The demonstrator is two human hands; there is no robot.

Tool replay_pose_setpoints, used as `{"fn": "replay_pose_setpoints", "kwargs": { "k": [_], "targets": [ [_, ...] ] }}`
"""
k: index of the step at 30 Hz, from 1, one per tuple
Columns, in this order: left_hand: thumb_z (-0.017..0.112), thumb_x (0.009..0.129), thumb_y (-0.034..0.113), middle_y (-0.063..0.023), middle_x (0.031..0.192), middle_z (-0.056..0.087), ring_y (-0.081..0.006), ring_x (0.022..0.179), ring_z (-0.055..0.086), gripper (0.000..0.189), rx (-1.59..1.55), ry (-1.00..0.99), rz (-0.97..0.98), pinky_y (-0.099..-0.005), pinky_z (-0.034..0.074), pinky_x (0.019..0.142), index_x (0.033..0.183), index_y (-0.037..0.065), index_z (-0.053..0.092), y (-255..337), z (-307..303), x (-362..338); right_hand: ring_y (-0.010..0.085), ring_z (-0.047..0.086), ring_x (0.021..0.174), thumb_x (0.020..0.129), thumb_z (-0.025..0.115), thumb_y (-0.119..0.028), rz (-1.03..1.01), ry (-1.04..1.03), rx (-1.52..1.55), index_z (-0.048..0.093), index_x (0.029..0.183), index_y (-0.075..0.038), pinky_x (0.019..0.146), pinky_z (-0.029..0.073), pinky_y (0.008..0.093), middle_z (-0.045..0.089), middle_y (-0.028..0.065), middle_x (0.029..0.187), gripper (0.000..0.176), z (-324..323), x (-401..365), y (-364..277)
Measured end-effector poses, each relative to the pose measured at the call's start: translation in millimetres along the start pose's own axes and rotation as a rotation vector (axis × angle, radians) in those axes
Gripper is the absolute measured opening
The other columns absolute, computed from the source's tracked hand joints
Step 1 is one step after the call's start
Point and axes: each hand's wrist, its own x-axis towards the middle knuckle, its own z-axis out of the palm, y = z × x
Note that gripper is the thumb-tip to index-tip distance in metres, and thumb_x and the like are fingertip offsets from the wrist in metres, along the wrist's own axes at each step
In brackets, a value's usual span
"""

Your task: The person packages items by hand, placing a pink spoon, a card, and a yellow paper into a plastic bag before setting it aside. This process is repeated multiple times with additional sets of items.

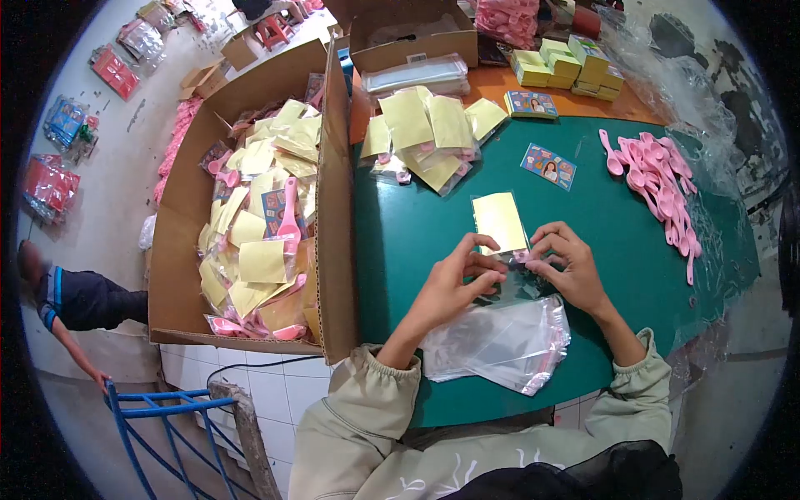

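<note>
On the green table in front of me lies a clear plastic bag with a yellow card [500, 218] inside and a bit of pink at its near end. My left hand [465, 277] has its fingers curled at the bag's near left corner. Opposite it, my right hand [569, 262] pinches the near right corner, beside the pink part. Just below my hands is a stack of flat clear plastic bags [500, 342]. A loose printed card [548, 167] lies beyond my right hand, and a heap of pink spoons [658, 179] is farther right.
A large cardboard box [337, 208] at the left holds many bagged cards and pink spoons. Filled bags [425, 129] are piled at the back, near stacked cards [575, 62]. Crumpled plastic wrap [683, 92] edges the right side. A person [83, 300] grips a blue metal frame [167, 408].
</note>
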Motion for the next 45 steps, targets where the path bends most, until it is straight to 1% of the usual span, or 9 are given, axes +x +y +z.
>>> {"fn": "replay_pose_setpoints", "kwargs": {
  "k": [4, 7, 13, 19, 25, 31, 37, 43, 45],
  "targets": [
    [0.066, 0.082, 0.014, -0.0125, 0.096, 0.058, -0.0181, 0.088, 0.062, 0.026, 0.374, 0.105, -0.112, -0.0295, 0.05, 0.069, 0.102, 0.005, 0.053, 9.4, 2.2, -0.2, 0.01, 0.056, 0.086, 0.08, 0.065, -0.005, 0.057, -0.055, 0.128, 0.061, 0.084, 0.0, 0.068, 0.052, 0.0227, 0.05, 0.0065, 0.102, 0.007, -1.2, 0.5, 9.7],
    [0.067, 0.081, 0.015, -0.0124, 0.092, 0.056, -0.0206, 0.081, 0.063, 0.021, 0.517, 0.266, 0.171, -0.0311, 0.05, 0.063, 0.094, 0.003, 0.056, 3.1, 2.6, 0.9, 0.0104, 0.056, 0.086, 0.081, 0.064, -0.005, 0.05, -0.054, 0.134, 0.061, 0.085, 0.0, 0.069, 0.052, 0.0228, 0.05, 0.0069, 0.102, 0.007, 0.3, 0.5, 13.5],
    [0.068, 0.081, 0.015, -0.012, 0.088, 0.056, -0.0213, 0.079, 0.063, 0.02, 0.485, 0.285, 0.202, -0.029, 0.051, 0.06, 0.09, 0.0, 0.057, -10.2, 0.4, 5.2, 0.0127, 0.057, 0.087, 0.086, 0.059, -0.006, 0.13, -0.045, 0.315, 0.058, 0.087, 0.004, 0.069, 0.052, 0.0245, 0.049, 0.008, 0.104, 0.01, 5.3, 1.4, 22.4],
    [0.065, 0.083, 0.011, -0.0106, 0.081, 0.059, -0.0179, 0.069, 0.063, 0.017, 0.35, 0.312, 0.127, -0.027, 0.053, 0.056, 0.085, -0.003, 0.056, -17.2, 3.3, 10.7, 0.0108, 0.061, 0.075, 0.088, 0.056, -0.006, 0.221, 0.009, 0.263, 0.055, 0.089, 0.004, 0.065, 0.053, 0.0255, 0.059, 0.0076, 0.088, 0.01, 13.3, 3.8, 31.2],
    [0.064, 0.084, 0.01, -0.009, 0.085, 0.062, -0.0118, 0.075, 0.062, 0.02, 0.254, 0.333, 0.042, -0.0251, 0.054, 0.058, 0.097, -0.001, 0.053, -11.1, 5.8, 11.7, 0.0112, 0.062, 0.064, 0.088, 0.056, -0.005, 0.289, 0.009, 0.331, 0.052, 0.089, 0.002, 0.055, 0.053, 0.0242, 0.061, 0.008, 0.079, 0.008, 14.4, 6.0, 24.1],
    [0.062, 0.084, 0.008, -0.0124, 0.083, 0.062, -0.0163, 0.07, 0.064, 0.022, 0.229, 0.393, 0.086, -0.0267, 0.05, 0.053, 0.099, 0.0, 0.048, -12.4, 8.4, 11.3, 0.0125, 0.062, 0.062, 0.087, 0.056, -0.002, 0.277, 0.102, 0.364, 0.049, 0.094, 0.002, 0.051, 0.053, 0.0245, 0.061, 0.0092, 0.077, 0.011, 19.0, 5.5, 17.1],
    [0.062, 0.084, 0.009, -0.0114, 0.098, 0.062, -0.0185, 0.074, 0.065, 0.026, 0.333, 0.332, 0.075, -0.0262, 0.049, 0.054, 0.106, 0.0, 0.052, -12.0, 7.6, 8.4, 0.0101, 0.06, 0.062, 0.087, 0.055, -0.001, 0.258, 0.024, 0.258, 0.053, 0.117, 0.002, 0.054, 0.051, 0.0228, 0.06, 0.0061, 0.081, 0.03, 17.4, 1.9, 16.4],
    [0.064, 0.083, 0.014, -0.0182, 0.116, 0.057, -0.0249, 0.09, 0.063, 0.047, 0.248, 0.407, 0.273, -0.032, 0.052, 0.071, 0.126, 0.003, 0.047, 30.4, -4.4, 19.1, 0.0118, 0.059, 0.074, 0.087, 0.055, -0.006, -0.017, 0.086, 0.124, 0.055, 0.119, -0.002, 0.064, 0.05, 0.0252, 0.061, 0.0071, 0.091, 0.033, -8.2, 17.7, -4.4],
    [0.064, 0.084, 0.016, -0.0185, 0.124, 0.051, -0.0234, 0.098, 0.059, 0.055, 0.575, 0.619, 0.46, -0.0349, 0.052, 0.072, 0.131, 0.0, 0.041, 20.7, -24.7, 36.3, 0.0171, 0.06, 0.084, 0.085, 0.057, -0.01, -0.111, 0.111, -0.091, 0.059, 0.111, -0.005, 0.07, 0.049, 0.0298, 0.061, 0.008, 0.092, 0.027, -32.4, 33.3, -10.8]
  ]
}}
